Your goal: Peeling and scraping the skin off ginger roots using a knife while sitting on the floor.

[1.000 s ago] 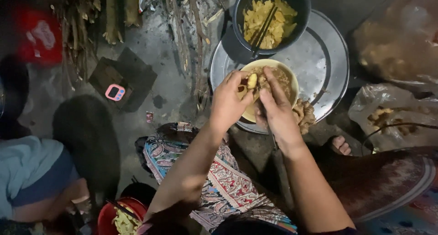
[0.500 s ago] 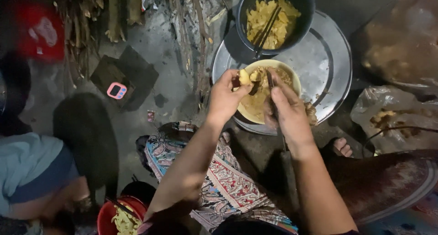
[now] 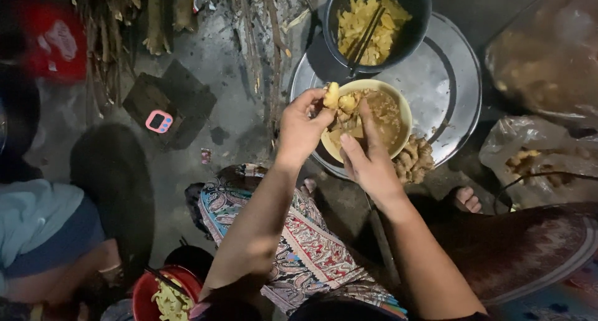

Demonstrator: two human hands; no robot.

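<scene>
**A:** any packaging or screens in this one?

**B:** yeah, one small pink gadget point(image 3: 159, 121) with a dark little screen, sitting on a dark block well left of the left hand point(image 3: 302, 131). Two clear plastic bags to the right of the right hand point(image 3: 369, 162): a crumpled one point(image 3: 536, 162) nearer, a bigger one point(image 3: 548, 59) above it. Red blurry bag point(image 3: 53, 40) with a pale patch, far upper left.

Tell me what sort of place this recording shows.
Probably an outdoor or rough-floored cooking spot at ground level: a round metal tray sits on bare concrete, firewood sticks lie beside it, and both hands, left hand and right hand, work over a yellow bowl.
</scene>
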